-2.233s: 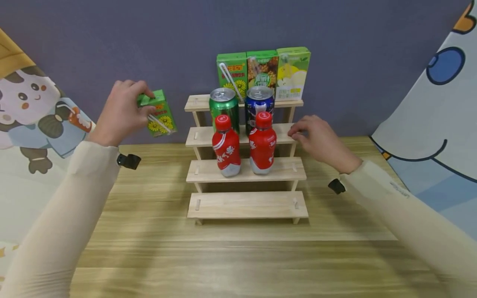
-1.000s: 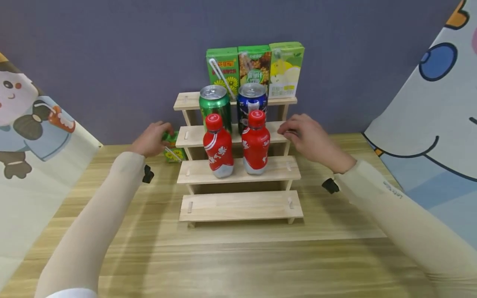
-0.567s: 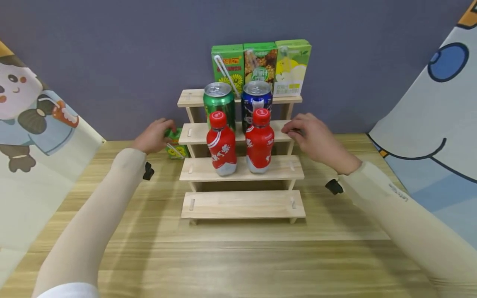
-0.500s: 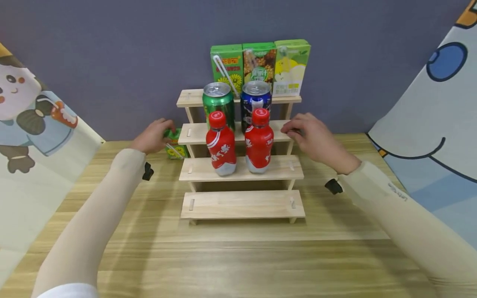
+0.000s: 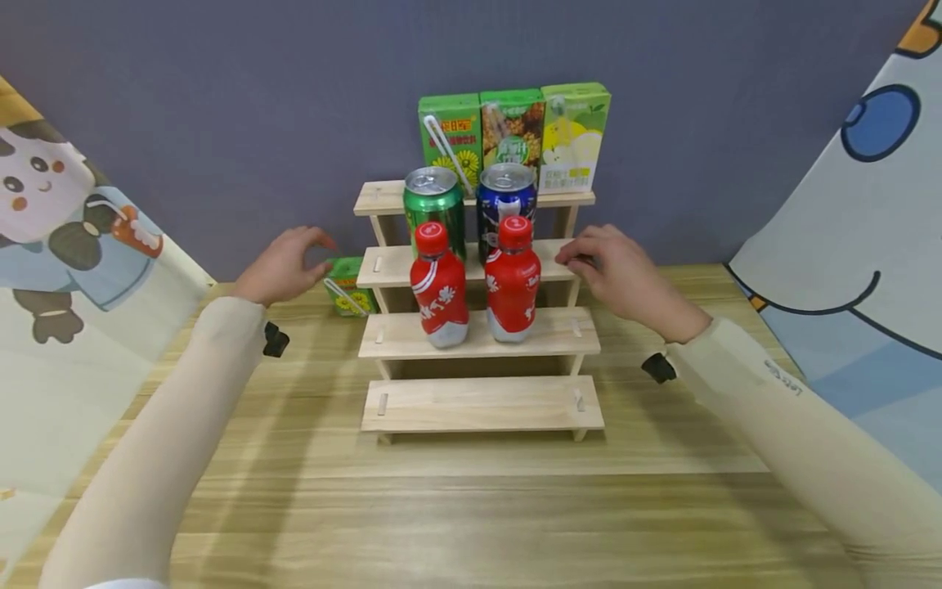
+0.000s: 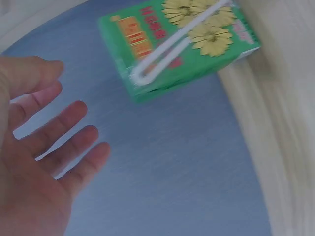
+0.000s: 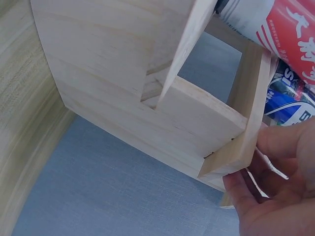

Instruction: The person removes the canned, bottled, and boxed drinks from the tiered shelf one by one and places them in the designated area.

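To the left of the stepped wooden shelf (image 5: 482, 405), a small green juice box (image 5: 352, 288) with a white straw stands on the table. My left hand (image 5: 283, 266) is just left of it. In the left wrist view, the spread fingers of the left hand (image 6: 39, 162) are clear of the juice box (image 6: 172, 46). At the shelf's right side, my right hand (image 5: 621, 278) is on the end of the second tier from the top. The right wrist view has the thumb and fingers of that right hand (image 7: 275, 187) pinching the plank's corner.
Two red bottles (image 5: 440, 294) stand on the third tier down. Behind them are a green can (image 5: 434, 204) and a blue can (image 5: 506, 204). Three drink cartons (image 5: 513, 135) line the top tier against the grey back wall (image 5: 294, 98). Printed cloth panels (image 5: 868, 245) flank the table (image 5: 471, 523).
My left hand brought the juice box down from the air to the table beside the shelf, then let go and drew away to the left. The right hand stayed on the shelf.
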Demonstrator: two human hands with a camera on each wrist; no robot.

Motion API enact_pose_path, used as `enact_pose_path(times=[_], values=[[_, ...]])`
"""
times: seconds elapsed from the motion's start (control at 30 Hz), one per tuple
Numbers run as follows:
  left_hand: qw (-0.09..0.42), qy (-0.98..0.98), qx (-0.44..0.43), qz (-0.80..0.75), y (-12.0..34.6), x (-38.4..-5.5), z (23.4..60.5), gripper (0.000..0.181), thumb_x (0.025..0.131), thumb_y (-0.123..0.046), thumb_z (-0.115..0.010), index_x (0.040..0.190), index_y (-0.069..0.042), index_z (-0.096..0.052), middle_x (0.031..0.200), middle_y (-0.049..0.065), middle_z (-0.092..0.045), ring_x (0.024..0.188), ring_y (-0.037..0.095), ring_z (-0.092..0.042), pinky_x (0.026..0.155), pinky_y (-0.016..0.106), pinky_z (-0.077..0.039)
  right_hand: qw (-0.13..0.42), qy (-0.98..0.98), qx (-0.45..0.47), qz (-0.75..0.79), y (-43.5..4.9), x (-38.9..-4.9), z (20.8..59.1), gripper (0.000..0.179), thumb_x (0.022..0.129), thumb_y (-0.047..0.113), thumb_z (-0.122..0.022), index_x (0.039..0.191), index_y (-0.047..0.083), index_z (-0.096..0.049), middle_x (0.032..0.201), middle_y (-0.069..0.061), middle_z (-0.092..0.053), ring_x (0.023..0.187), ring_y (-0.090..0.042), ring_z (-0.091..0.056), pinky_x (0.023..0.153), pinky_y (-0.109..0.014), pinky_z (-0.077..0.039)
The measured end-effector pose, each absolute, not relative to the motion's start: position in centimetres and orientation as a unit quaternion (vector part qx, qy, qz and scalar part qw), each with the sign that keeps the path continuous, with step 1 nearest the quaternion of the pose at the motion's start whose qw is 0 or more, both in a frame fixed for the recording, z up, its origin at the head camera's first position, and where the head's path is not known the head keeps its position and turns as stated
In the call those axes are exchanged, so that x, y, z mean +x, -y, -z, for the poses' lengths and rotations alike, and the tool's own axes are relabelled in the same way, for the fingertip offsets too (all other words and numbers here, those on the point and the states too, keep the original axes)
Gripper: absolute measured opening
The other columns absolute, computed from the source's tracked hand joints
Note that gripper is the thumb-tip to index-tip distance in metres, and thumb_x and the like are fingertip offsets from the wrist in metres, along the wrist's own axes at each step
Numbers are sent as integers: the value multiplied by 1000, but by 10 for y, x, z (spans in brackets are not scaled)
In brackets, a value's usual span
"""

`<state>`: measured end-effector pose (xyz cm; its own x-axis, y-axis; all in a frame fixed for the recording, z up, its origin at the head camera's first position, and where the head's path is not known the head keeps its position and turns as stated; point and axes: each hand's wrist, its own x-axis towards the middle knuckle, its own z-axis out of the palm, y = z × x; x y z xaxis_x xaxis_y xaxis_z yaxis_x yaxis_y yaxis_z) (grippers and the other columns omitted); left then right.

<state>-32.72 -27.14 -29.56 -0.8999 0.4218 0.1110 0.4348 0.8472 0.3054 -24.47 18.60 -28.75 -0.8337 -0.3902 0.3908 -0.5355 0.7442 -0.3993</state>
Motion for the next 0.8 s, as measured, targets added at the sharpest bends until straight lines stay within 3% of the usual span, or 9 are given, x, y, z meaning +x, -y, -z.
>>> enact_pose_path(times=[0.27, 0.6, 0.8], values=[[89, 949, -238, 184, 265, -308, 258, 29, 95, -14, -55, 119, 2, -53, 116, 18, -52, 102, 36, -48, 86, 51, -41, 134, 925, 247, -255, -186, -245, 287, 15, 90, 1, -61, 101, 5, -70, 97, -6, -63, 86, -24, -48, 71, -39, -39], [190, 916, -296, 192, 229, -298, 209, 27, 93, -13, -54, 117, 1, -55, 116, 15, -54, 102, 31, -50, 88, 46, -42, 134, 925, 244, -257, -186, -245, 287, 15, 90, 1, -62, 101, 5, -70, 98, -6, -63, 87, -24, -47, 72, -40, -39], [200, 911, -314, 176, 195, -297, 179, 30, 94, -17, -54, 120, -1, -56, 118, 12, -54, 109, 28, -49, 92, 42, -42, 134, 924, 246, -259, -187, -245, 287, 15, 90, 1, -62, 101, 5, -70, 98, -5, -63, 87, -23, -47, 72, -38, -39]])
